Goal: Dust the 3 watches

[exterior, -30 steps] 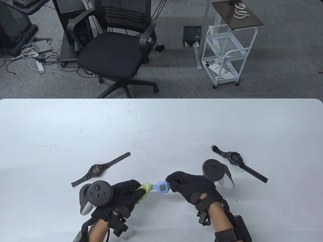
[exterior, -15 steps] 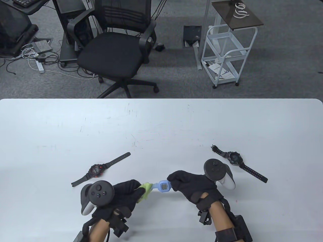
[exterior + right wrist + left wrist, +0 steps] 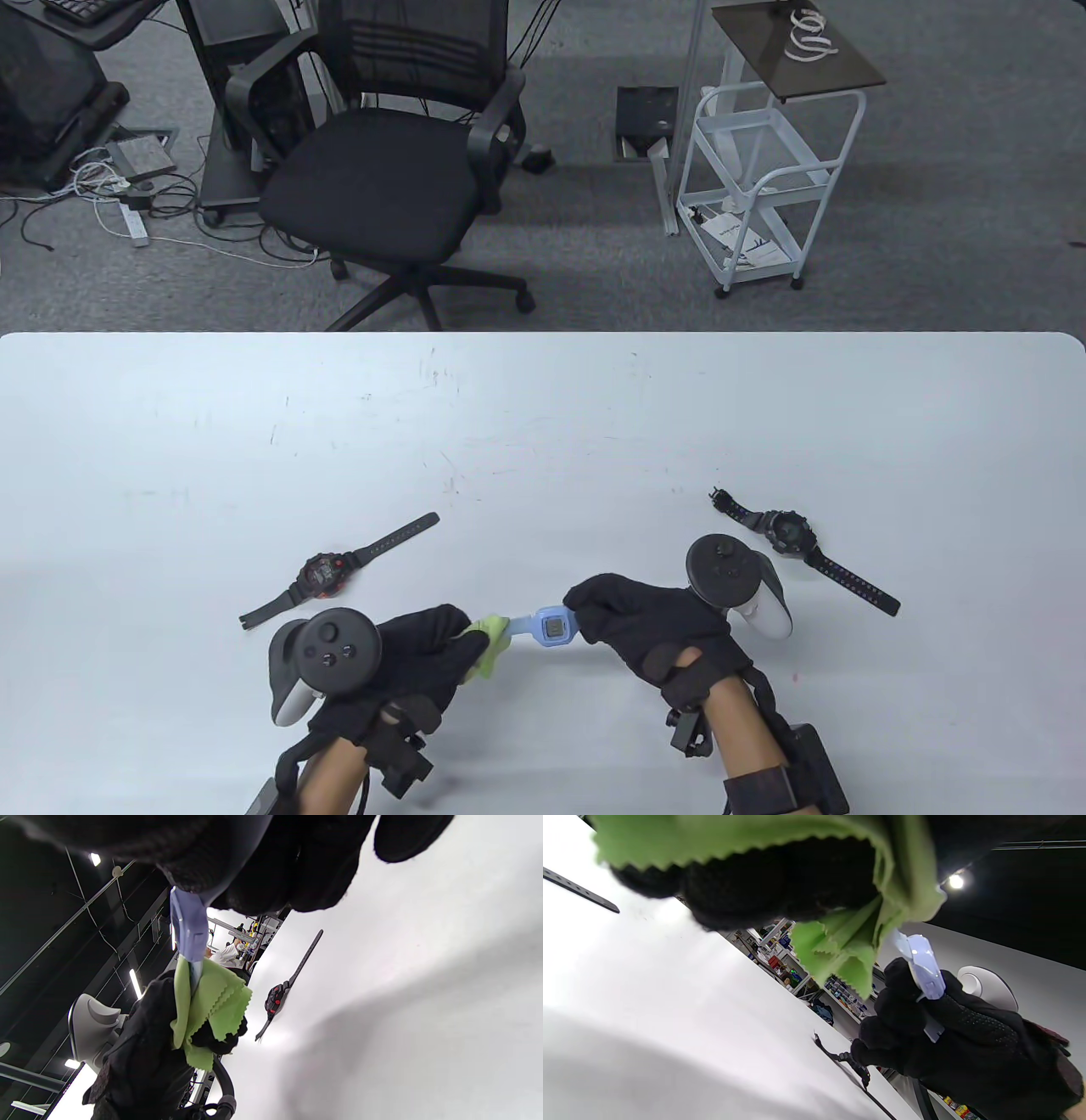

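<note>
A light blue watch (image 3: 550, 629) is held above the white table (image 3: 543, 441) between both hands. My right hand (image 3: 632, 615) grips one strap end (image 3: 188, 927). My left hand (image 3: 433, 649) pinches a green cloth (image 3: 490, 638) folded round the other strap; the cloth (image 3: 857, 942) and watch (image 3: 922, 967) show close in the left wrist view. A black and red watch (image 3: 327, 573) lies flat to the left, also visible as the red watch (image 3: 278, 999). A black watch (image 3: 789, 535) lies to the right.
An office chair (image 3: 399, 161) and a white wire cart (image 3: 755, 178) stand on the carpet beyond the table's far edge. The black watch's strap (image 3: 848, 1063) lies on the table under my right hand.
The blue watch shifted slightly right and tilted between the hands over the last second; the cloth stays on its left strap. The two other watches have not moved.
</note>
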Available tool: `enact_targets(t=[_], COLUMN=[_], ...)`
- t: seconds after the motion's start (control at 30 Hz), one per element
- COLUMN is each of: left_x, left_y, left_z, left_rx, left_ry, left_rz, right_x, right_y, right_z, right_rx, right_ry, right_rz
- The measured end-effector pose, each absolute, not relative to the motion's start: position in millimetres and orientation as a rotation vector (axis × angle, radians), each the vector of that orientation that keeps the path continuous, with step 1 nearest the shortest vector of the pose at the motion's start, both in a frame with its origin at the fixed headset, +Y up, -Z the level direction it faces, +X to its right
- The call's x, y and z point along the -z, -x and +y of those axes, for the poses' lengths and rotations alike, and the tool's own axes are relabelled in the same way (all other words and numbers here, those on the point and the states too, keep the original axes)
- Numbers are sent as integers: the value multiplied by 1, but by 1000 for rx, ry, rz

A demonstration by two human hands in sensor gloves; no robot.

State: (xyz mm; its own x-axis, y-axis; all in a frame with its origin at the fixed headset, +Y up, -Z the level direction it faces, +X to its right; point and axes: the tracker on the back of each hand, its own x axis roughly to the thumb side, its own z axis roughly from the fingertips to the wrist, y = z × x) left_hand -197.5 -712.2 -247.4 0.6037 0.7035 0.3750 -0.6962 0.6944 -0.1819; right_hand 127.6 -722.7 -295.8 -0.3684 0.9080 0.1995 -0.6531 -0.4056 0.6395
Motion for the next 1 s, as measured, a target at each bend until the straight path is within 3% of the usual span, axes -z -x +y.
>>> enact_targets(t=[0.67, 1.0], left_x=[249, 246], left_y=[197, 202], left_z=[-714, -710], left_rx=[-802, -759], left_ry=[46, -35], left_rz=[-438, -407], right_x=[295, 295], right_y=[-131, -129], right_z=[-720, -719], right_rx=[-1922, -1934], right_ry=[-647, -658], right_rz=[553, 547])
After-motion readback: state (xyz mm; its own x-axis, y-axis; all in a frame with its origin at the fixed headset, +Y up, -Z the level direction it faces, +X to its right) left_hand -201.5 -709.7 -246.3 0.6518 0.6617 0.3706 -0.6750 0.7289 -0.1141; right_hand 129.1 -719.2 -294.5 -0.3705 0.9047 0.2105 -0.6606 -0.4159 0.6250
